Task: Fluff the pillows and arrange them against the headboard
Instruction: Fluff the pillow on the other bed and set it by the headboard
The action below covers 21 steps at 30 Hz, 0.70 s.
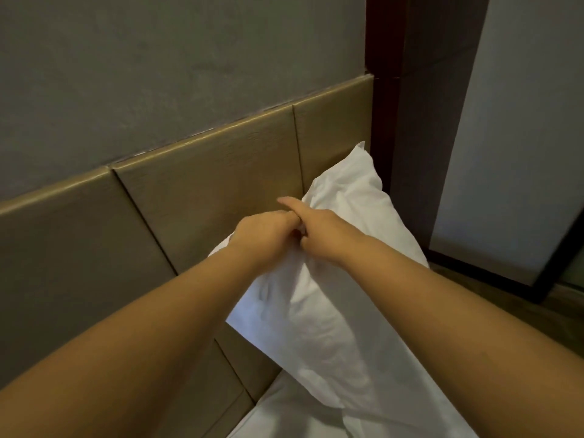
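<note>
Head view: the white pillow [319, 314] stands tilted at the right end of the tan panelled headboard [202, 191]. Its lower part meets the bed sheet [278, 415] and its upper corner rises in front of the last panel, just beside the dark wooden post [410, 128]. We cannot tell whether it touches the headboard. Both hands meet at the middle of the pillow's near upper edge. The left hand [268, 238] is closed, its fingers curled round a bunch of the cover. The right hand [322, 232], touching the left, grips the same gathered fabric with its lower fingers, while its index finger [289, 203] lies straight, pointing toward the headboard. We judge the step in hand to be fluffing. With both grips bunched at one spot, the filling will tend to sag to either side. For a good result we would move the hands apart toward the pillow's two ends, shake or press inward so the filling spreads evenly, then set the pillow flat against the panels with its corners squared.
</note>
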### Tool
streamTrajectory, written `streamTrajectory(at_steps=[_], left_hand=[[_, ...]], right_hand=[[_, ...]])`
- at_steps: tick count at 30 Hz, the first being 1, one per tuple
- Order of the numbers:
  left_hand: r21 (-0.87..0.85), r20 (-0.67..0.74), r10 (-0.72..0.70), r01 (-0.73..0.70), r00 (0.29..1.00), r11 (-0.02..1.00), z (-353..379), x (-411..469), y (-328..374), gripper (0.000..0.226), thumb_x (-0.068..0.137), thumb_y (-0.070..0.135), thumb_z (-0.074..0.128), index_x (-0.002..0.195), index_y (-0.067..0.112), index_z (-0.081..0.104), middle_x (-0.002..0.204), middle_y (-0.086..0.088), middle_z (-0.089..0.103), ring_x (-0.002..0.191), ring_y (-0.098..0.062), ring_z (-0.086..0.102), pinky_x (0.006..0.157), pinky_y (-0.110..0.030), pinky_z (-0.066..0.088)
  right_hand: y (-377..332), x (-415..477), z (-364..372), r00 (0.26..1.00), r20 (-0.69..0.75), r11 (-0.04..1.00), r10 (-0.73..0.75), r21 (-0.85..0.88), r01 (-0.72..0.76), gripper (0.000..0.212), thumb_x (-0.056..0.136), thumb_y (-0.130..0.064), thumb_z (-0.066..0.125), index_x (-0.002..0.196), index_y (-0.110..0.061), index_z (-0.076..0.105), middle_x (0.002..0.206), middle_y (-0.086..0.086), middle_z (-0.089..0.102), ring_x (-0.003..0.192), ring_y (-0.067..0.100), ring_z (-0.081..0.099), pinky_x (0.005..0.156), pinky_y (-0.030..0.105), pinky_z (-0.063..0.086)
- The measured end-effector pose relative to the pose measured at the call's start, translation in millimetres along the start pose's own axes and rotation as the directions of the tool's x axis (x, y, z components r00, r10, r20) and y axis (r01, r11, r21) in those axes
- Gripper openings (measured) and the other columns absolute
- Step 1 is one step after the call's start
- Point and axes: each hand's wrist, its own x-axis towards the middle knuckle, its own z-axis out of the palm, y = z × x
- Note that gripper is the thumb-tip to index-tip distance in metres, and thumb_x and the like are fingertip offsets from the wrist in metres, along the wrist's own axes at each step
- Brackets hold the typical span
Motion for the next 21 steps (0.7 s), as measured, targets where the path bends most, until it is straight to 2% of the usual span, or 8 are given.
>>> streamTrajectory(at_steps=[2, 3, 6, 8, 10, 13, 17, 21], left_hand=[[-0.002, -0.056, 0.003, -0.004, 0.998, 1.0, -6, -5, -4, 0.022, 0.096, 0.034, 0.048, 0.116, 0.03, 0.056, 0.116, 0.006, 0.062, 0.103, -0.02, 0.06, 0.076, -0.036, 0.049], [0.022, -0.079, -0.01, 0.012, 0.997, 1.0, -9, -6, -9, 0.019, 0.096, 0.034, 0.049, 0.114, 0.029, 0.052, 0.113, 0.005, 0.062, 0.098, -0.022, 0.06, 0.071, -0.035, 0.048], [0.154, -0.051, -0.17, 0.176, 0.984, 0.972, -23, -12, -30, 0.039, 0.093, 0.023, 0.056, 0.123, 0.022, 0.033, 0.096, -0.001, 0.062, 0.08, -0.026, 0.06, 0.059, -0.037, 0.047], [0.181, -0.072, -0.323, 0.331, 0.944, 0.926, -32, -21, -39, 0.054, 0.092, 0.016, 0.058, 0.133, 0.016, 0.022, 0.082, -0.002, 0.057, 0.07, -0.026, 0.058, 0.056, -0.038, 0.046], [0.256, -0.075, -0.355, 0.362, 0.932, 0.896, -37, -31, -42, 0.06, 0.088, 0.013, 0.061, 0.134, 0.014, 0.022, 0.074, 0.001, 0.052, 0.063, -0.023, 0.056, 0.052, -0.036, 0.048], [0.426, -0.031, -0.371, 0.348, 0.928, 0.835, -48, -47, -37, 0.045, 0.086, 0.011, 0.061, 0.123, 0.015, 0.036, 0.066, 0.002, 0.046, 0.058, -0.019, 0.049, 0.049, -0.03, 0.036], [0.488, -0.014, -0.474, 0.419, 0.881, 0.766, -72, -69, -35, 0.037, 0.087, 0.015, 0.063, 0.116, 0.015, 0.041, 0.067, 0.002, 0.045, 0.063, -0.019, 0.049, 0.052, -0.029, 0.032], [0.45, 0.0, -0.501, 0.448, 0.865, 0.773, -96, -111, -29, 0.024, 0.094, 0.013, 0.053, 0.117, 0.012, 0.047, 0.069, 0.001, 0.046, 0.057, -0.015, 0.042, 0.052, -0.027, 0.03]], right_hand=[[-3, 10, -4, 0.995, -0.015, 0.991, 0.095, -0.092, -0.096, 0.017, 0.09, -0.007, 0.044, 0.098, -0.014, 0.057, 0.092, 0.011, 0.059, 0.09, 0.028, 0.058, 0.07, 0.032, 0.039], [-3, 13, -8, 0.98, -0.032, 0.977, 0.198, -0.074, -0.199, 0.014, 0.093, -0.011, 0.043, 0.088, -0.013, 0.056, 0.089, 0.012, 0.057, 0.089, 0.029, 0.057, 0.072, 0.034, 0.04], [-1, 18, -11, 0.933, -0.09, 0.929, 0.347, -0.106, -0.356, 0.018, 0.095, -0.012, 0.049, 0.111, -0.01, 0.057, 0.098, 0.011, 0.059, 0.086, 0.024, 0.053, 0.083, 0.036, 0.048], [5, 16, -6, 0.934, -0.204, 0.954, 0.292, -0.001, -0.299, 0.028, 0.097, -0.011, 0.043, 0.124, -0.012, 0.052, 0.116, 0.013, 0.06, 0.096, 0.027, 0.058, 0.087, 0.036, 0.049], [6, 10, 1, 0.947, -0.201, 0.965, 0.252, 0.128, -0.23, 0.043, 0.097, -0.01, 0.036, 0.138, -0.023, 0.039, 0.124, 0.013, 0.058, 0.105, 0.03, 0.058, 0.091, 0.038, 0.049], [-3, 2, 8, 0.954, -0.182, 0.967, 0.238, 0.139, -0.215, 0.059, 0.095, -0.004, 0.036, 0.145, -0.032, 0.026, 0.126, 0.009, 0.056, 0.107, 0.027, 0.058, 0.093, 0.04, 0.05], [-30, -23, 5, 0.955, -0.211, 0.978, 0.21, 0.049, -0.204, 0.053, 0.095, -0.007, 0.04, 0.143, -0.028, 0.032, 0.125, 0.008, 0.057, 0.106, 0.027, 0.058, 0.086, 0.037, 0.052], [-64, -68, -5, 0.949, -0.188, 0.959, 0.253, -0.083, -0.272, 0.04, 0.094, -0.011, 0.043, 0.133, -0.018, 0.046, 0.127, 0.006, 0.057, 0.108, 0.026, 0.058, 0.088, 0.037, 0.052]])
